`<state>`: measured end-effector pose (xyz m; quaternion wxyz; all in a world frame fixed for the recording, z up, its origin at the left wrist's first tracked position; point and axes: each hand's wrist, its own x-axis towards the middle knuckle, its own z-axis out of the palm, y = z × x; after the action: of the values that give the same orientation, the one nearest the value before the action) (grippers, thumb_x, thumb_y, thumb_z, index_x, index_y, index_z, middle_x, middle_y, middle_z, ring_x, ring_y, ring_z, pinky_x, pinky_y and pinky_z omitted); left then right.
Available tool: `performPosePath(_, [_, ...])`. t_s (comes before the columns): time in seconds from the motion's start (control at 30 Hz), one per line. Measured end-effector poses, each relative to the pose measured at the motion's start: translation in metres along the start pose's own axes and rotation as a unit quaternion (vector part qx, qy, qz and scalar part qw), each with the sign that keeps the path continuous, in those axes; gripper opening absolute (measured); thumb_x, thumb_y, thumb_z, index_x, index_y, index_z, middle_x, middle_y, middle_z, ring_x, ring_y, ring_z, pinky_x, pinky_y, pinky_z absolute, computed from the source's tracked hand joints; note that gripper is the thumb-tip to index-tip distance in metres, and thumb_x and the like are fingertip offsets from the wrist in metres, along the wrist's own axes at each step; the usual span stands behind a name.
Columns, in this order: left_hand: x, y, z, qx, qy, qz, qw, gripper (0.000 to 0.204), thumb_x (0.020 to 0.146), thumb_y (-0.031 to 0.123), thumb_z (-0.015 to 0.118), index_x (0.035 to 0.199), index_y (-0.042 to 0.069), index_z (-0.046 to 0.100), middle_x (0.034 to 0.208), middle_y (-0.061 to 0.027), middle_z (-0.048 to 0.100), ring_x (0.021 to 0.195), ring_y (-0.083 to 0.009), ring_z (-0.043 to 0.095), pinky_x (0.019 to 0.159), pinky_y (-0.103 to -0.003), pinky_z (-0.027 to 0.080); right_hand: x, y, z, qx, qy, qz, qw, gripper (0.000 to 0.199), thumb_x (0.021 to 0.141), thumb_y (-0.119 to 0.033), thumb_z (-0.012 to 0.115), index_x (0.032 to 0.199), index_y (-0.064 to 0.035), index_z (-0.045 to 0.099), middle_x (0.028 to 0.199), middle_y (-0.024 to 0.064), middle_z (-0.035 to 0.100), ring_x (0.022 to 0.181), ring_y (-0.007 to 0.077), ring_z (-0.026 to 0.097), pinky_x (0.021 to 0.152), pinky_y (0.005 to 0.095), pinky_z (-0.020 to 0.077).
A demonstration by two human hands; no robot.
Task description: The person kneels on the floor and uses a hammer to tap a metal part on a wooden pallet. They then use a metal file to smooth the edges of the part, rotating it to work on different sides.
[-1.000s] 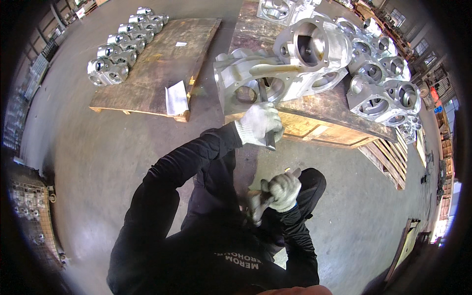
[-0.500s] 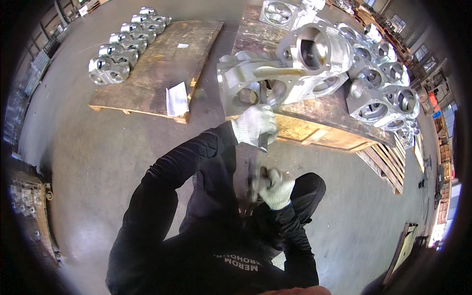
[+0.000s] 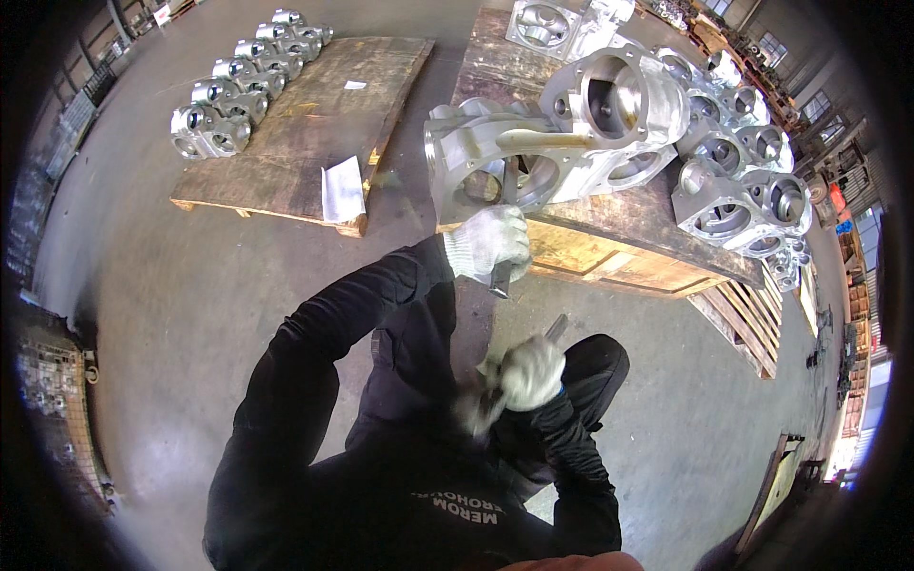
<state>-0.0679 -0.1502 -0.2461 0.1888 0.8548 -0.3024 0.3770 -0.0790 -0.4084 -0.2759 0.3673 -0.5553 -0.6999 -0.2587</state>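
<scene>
My left hand [image 3: 495, 241], in a white knit glove, is closed around a flat metal chisel [image 3: 501, 279]. Its upper end reaches against the near side of a large silver metal casting [image 3: 487, 171] with round bores, at the front of the wooden platform. Lower and to the right, my right hand [image 3: 533, 373], also gloved, grips a hammer [image 3: 557, 329]. The handle's end sticks out above the fist, while the head, blurred by motion, is down by my lap, apart from the chisel. The fingers wrapped round both tools are partly hidden.
More silver castings [image 3: 743, 205] crowd the right side of the wooden platform [image 3: 619, 266]. A slatted pallet [image 3: 738, 319] leans beneath its right end. On a second wooden platform [image 3: 343, 95] at far left stand a row of castings [image 3: 219, 128] and a paper sheet [image 3: 343, 190].
My right hand has swung the hammer down, away from the chisel and toward my lap. The chisel's lower end has shifted slightly left; my left hand stays near the casting.
</scene>
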Motion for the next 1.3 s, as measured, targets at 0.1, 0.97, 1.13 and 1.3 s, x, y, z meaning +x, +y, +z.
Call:
performPosePath(0.1, [-0.003, 0.001, 0.002, -0.006, -0.031, 0.003, 1.0, 0.018, 0.064, 0.015, 0.076, 0.064, 0.014, 0.058, 0.066, -0.0029, 0.056, 0.069, -0.0265, 0.06, 0.07, -0.039, 0.05, 0.009, 0.0, -0.002, -0.121, -0.117, 0.355, 0.92, 0.015, 0.068, -0.013, 0.065, 0.079, -0.0071, 0.057, 0.069, 0.017, 0.059, 0.057, 0.0386, 0.057, 0.05, 0.0443, 0.0461])
performPosePath(0.97, [-0.013, -0.009, 0.004, 0.032, -0.095, 0.009, 0.995, 0.017, 0.064, 0.024, 0.074, 0.073, 0.016, 0.062, 0.076, -0.0028, 0.061, 0.081, -0.026, 0.062, 0.077, -0.039, 0.049, 0.005, 0.014, -0.004, -0.005, -0.102, 0.249, 0.963, 0.011, 0.074, -0.02, 0.067, 0.075, -0.0149, 0.057, 0.06, 0.0058, 0.048, 0.051, 0.0285, 0.051, 0.045, 0.0406, 0.0434])
performPosePath(1.13, [-0.015, -0.007, 0.005, 0.031, -0.101, 0.0, 0.994, 0.018, 0.059, 0.023, 0.074, 0.071, 0.017, 0.061, 0.075, -0.0014, 0.06, 0.082, -0.0251, 0.061, 0.08, -0.039, 0.049, 0.003, 0.01, 0.001, -0.096, -0.127, 0.078, 0.984, 0.03, 0.066, -0.026, 0.077, 0.067, -0.0101, 0.052, 0.063, 0.0062, 0.053, 0.052, 0.027, 0.055, 0.051, 0.0438, 0.0459])
performPosePath(1.3, [-0.011, -0.008, 0.002, 0.028, -0.081, 0.016, 0.996, 0.018, 0.06, 0.024, 0.074, 0.069, 0.016, 0.06, 0.073, -0.0008, 0.059, 0.08, -0.0236, 0.061, 0.084, -0.038, 0.049, 0.005, 0.015, 0.006, -0.087, -0.15, 0.193, 0.966, 0.023, 0.066, -0.029, 0.07, 0.073, -0.0171, 0.051, 0.058, 0.0054, 0.045, 0.053, 0.0264, 0.051, 0.048, 0.0422, 0.0405])
